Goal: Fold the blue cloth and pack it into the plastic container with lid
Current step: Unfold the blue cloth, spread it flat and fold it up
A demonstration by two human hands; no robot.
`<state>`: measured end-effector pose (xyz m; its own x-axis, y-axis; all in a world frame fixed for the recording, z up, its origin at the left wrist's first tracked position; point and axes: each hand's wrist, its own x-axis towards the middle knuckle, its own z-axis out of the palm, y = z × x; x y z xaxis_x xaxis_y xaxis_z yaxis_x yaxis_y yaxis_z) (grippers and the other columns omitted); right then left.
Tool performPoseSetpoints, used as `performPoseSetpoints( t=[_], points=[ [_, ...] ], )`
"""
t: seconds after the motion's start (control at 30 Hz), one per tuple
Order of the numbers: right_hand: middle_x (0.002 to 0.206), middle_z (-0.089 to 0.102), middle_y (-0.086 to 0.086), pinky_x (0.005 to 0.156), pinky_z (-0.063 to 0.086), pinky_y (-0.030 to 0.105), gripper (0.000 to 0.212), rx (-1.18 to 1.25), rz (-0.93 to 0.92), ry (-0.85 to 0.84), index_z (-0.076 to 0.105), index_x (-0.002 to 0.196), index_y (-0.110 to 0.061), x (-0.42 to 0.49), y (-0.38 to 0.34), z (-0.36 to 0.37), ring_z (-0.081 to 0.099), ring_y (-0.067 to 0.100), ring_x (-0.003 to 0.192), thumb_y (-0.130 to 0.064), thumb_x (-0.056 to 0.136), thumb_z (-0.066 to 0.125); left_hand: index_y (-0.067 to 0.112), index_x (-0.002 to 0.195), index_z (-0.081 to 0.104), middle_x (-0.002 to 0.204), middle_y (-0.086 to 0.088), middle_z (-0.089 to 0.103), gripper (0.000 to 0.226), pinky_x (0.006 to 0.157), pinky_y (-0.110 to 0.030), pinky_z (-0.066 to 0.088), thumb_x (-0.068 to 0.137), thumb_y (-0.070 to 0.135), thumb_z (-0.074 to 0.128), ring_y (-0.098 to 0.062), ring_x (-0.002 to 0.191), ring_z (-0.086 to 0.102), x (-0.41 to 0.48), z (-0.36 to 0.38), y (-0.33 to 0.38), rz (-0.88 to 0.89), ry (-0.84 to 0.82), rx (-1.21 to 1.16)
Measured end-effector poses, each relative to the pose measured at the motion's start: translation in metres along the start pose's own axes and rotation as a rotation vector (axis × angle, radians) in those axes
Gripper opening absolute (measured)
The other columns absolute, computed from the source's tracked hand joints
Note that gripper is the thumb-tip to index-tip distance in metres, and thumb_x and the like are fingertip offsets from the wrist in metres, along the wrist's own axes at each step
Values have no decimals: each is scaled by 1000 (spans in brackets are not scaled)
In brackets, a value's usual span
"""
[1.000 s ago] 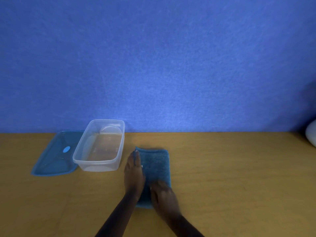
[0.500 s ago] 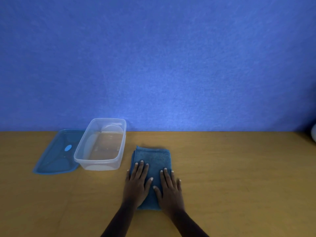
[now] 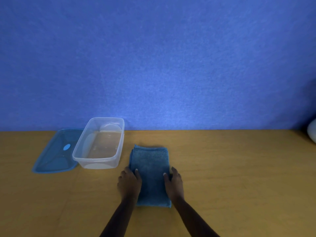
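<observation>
Blue cloth [image 3: 150,175] soft, light — my left hand [image 3: 129,183], right hand [image 3: 173,183] grasping its long sides; container [image 3: 100,142] at 10 o'clock.

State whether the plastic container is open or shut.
Open: the plastic container has no cover; its blue lid lies on the table beside it.

Both forearms reach forward, roughly parallel; the left hand [image 3: 129,183] and right hand [image 3: 173,182] rest palm-down, well apart, fingers curled loosely, thumbs pointing inward.
</observation>
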<state>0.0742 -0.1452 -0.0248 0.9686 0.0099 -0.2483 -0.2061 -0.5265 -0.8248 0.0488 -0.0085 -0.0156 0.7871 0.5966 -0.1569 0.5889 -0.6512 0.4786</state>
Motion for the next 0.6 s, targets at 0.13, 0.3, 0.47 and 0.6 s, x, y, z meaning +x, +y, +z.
performPoseSetpoints(
  t=[0.13,0.3,0.47,0.6],
  points=[
    [127,56,15,95,49,40,43,12,2,-14,42,135,-7,4,-2,-10,55,26,112,-16,94,49,-4,108,52,107,-23,66,41,81,-40,49,98,32,38,-38,99,63,5,0,7,-39,-5,-139],
    [122,58,13,92,51,39,40,18,-73,50,47,132,-8,6,-3,-27,57,24,105,-15,93,50,-2,105,53,101,-21,67,39,76,-41,50,97,34,39,-37,94,64,-1,-1,27,70,50,-181],
    [119,58,16,90,50,38,36,10,-117,141,51,128,-6,13,-1,-60,57,26,103,-10,92,50,-1,108,51,102,-22,67,38,78,-42,50,97,34,39,-38,96,64,-9,4,59,149,53,-242],
    [117,59,18,89,48,36,35,-16,-114,220,54,126,-5,21,8,-94,57,29,102,-8,91,50,0,113,50,107,-21,68,40,80,-42,50,97,36,40,-37,99,64,-19,13,90,198,-1,-268]
  ],
)
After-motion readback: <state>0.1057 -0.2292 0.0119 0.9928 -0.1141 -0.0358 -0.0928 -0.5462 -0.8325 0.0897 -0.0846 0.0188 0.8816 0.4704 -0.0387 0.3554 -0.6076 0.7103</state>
